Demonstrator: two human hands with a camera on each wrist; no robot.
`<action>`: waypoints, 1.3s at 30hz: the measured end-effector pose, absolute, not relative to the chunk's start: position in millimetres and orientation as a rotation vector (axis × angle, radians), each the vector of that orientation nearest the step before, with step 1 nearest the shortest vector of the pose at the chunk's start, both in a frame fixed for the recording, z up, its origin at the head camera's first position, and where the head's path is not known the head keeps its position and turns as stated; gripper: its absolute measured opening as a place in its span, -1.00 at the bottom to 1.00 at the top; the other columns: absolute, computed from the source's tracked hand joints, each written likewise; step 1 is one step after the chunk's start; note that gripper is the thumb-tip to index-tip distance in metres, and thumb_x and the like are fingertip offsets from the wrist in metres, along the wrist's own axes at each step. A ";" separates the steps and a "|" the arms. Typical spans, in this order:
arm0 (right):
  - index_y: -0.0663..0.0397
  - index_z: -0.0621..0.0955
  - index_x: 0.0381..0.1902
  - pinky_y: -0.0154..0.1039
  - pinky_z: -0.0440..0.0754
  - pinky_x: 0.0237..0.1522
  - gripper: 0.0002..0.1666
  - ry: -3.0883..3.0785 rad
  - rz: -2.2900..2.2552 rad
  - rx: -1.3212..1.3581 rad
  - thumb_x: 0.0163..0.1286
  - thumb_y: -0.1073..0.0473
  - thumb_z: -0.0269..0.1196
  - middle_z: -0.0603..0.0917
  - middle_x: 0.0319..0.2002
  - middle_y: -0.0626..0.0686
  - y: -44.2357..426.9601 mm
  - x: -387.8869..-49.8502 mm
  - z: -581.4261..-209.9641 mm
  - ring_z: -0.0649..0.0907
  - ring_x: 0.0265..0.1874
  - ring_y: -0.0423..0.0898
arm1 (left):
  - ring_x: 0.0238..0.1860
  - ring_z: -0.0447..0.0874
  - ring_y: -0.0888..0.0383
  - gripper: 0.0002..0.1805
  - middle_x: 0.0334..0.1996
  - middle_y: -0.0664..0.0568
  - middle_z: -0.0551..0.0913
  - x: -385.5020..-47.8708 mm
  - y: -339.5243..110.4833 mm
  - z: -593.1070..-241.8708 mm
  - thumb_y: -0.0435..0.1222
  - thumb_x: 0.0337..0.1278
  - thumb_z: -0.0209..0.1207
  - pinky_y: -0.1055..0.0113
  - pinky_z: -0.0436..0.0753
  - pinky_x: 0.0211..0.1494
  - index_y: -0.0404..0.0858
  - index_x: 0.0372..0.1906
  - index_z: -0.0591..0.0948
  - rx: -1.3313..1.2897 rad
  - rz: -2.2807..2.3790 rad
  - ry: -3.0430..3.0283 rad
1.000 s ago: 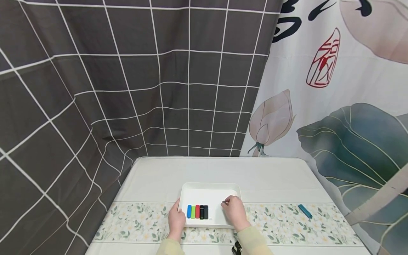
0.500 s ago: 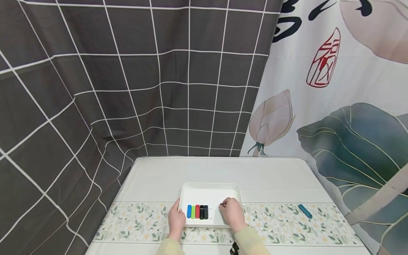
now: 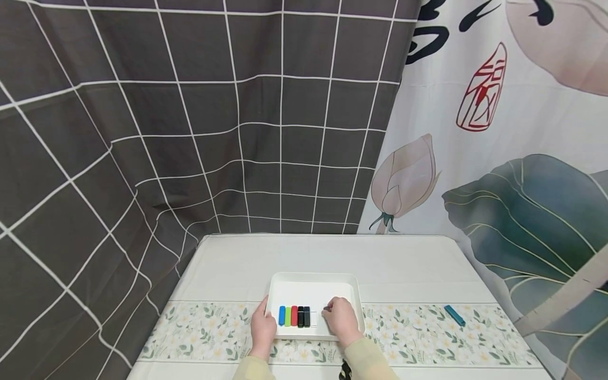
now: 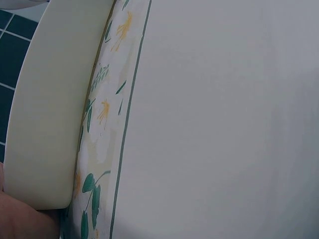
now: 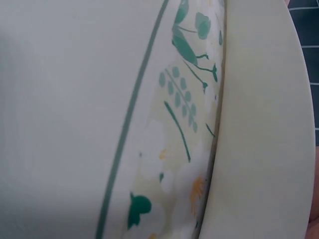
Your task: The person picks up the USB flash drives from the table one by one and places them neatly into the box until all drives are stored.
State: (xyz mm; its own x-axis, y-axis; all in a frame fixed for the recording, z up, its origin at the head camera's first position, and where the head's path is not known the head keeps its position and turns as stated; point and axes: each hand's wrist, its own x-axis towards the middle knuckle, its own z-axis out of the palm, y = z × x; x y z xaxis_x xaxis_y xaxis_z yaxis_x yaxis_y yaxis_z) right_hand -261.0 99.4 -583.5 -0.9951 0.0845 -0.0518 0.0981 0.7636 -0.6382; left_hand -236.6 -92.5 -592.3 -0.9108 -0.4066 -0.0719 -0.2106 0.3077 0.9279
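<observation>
A shallow white tray (image 3: pixel 313 286) lies on the table, its near wall also filling one side of both wrist views. My left hand (image 3: pixel 263 327) grips the tray's left rim; some of its skin shows at the lower left of the left wrist view. Inside the tray stands a row of small bars: blue (image 3: pixel 282 315), green (image 3: pixel 287 316), red (image 3: pixel 294 316) and black (image 3: pixel 301 316), with a pale one (image 3: pixel 313 319) at the right end. Over the tray's right half, my right hand (image 3: pixel 343 319) pinches a small dark piece (image 3: pixel 326 308), mostly hidden by the fingers.
A teal bar (image 3: pixel 454 315) lies by itself on the floral band of the tablecloth (image 3: pixel 408 332), right of the tray. A dark patterned thing (image 3: pixel 345 371) shows partly beside the right sleeve. Grid-patterned cloth (image 3: pixel 256 174) hangs behind the table.
My right hand has moved left and slightly nearer over the tray, toward the row, still pinching the small dark piece. The left hand and the row have stayed put.
</observation>
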 end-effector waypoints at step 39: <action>0.24 0.65 -0.17 -0.08 0.84 -0.08 -0.80 2.965 -1.045 0.135 0.33 0.23 0.38 0.64 -0.28 0.06 88.8 -262.5 -587.6 0.70 -0.23 -0.04 | 0.48 0.30 -0.43 -0.41 0.43 -0.43 0.41 -237.7 -92.4 -591.0 -0.61 0.30 -0.11 -0.27 0.35 0.57 -0.49 0.45 0.37 0.567 -1.646 -2.390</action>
State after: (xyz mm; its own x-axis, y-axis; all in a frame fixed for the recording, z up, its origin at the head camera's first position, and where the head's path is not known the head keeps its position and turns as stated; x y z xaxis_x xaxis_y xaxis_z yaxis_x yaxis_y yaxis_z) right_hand -262.5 88.8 -587.6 -0.9963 0.0823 -0.0235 0.0788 0.7757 -0.6261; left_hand -237.7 -92.4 -591.0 -0.9100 -0.4099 -0.0630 -0.2051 0.3128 0.9274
